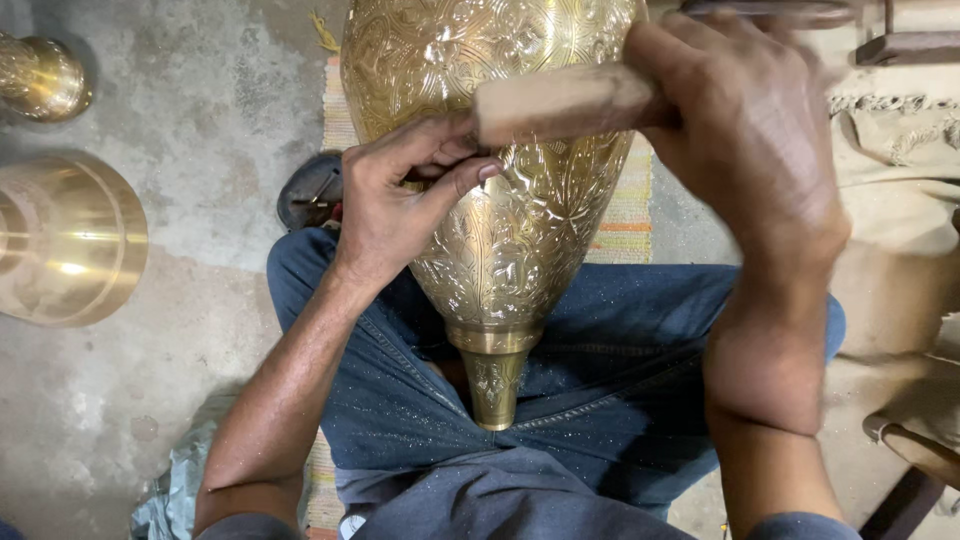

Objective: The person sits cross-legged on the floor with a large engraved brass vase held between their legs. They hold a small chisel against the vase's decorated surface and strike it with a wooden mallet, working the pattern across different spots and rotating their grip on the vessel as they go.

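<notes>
While the engraved brass vase (500,210) lies across the person's lap, its narrow neck (494,385) points toward the body and its wide belly reaches away over a striped mat (625,215); what the vase holds cannot be told, since its mouth is turned out of sight. Blue jeans (620,350) beneath it are dusted with fine glittering specks; the concrete floor (200,110) spreads to the left. On that floor a smooth brass vessel (65,240) lies on its side, its inside hidden from this angle; a smaller rounded brass piece (40,75) sits well apart near the top corner. The right hand (750,140) is blurred, its fingers wrapped tight around a wooden mallet handle (565,100) held over the vase; the left hand (395,205) rests on the engraved surface, thumb and fingers pinched together on a thin tool too hidden to name. A dark round dish (310,195) of small tools lies just behind the left wrist.
</notes>
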`<state>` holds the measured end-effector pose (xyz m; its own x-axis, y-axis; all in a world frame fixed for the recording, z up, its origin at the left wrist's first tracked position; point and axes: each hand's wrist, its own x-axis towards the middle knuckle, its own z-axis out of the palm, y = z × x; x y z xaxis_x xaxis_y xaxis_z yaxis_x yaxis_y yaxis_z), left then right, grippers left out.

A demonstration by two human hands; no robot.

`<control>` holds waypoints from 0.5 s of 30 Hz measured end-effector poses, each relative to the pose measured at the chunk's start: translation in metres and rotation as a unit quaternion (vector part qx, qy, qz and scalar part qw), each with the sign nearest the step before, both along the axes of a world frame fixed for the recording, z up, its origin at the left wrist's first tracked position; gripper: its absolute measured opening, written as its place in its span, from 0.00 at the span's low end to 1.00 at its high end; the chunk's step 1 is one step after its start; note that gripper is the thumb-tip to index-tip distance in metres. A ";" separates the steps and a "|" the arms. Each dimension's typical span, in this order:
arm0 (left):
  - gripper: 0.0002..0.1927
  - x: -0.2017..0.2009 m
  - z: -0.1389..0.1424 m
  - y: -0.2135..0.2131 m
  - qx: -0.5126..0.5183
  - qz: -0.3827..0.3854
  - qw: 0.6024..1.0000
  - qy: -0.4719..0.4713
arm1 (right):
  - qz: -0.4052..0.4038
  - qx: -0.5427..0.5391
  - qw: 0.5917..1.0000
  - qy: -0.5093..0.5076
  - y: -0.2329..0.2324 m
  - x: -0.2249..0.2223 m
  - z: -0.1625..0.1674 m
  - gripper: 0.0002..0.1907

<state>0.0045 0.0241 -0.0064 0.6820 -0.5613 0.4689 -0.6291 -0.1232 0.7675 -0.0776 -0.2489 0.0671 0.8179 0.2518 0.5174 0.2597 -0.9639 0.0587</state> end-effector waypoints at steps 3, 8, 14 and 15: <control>0.16 0.000 0.001 0.002 0.012 0.005 1.000 0.006 | -0.012 0.042 0.998 -0.048 0.003 0.000 -0.006 0.16; 0.14 0.001 0.002 0.001 0.013 0.006 1.000 -0.027 | -0.025 0.057 0.998 0.002 0.005 0.002 -0.010 0.12; 0.16 0.002 0.002 0.000 0.001 -0.001 1.000 0.004 | -0.006 0.104 0.995 -0.003 0.007 0.000 -0.009 0.11; 0.15 0.003 0.002 0.000 0.006 0.000 1.000 -0.006 | -0.003 0.128 0.992 0.002 0.008 0.000 -0.009 0.10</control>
<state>0.0075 0.0241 -0.0043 0.6761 -0.5668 0.4707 -0.6389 -0.1330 0.7577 -0.0771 -0.2411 0.0579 0.8211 0.1076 0.5606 0.2532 -0.9488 -0.1887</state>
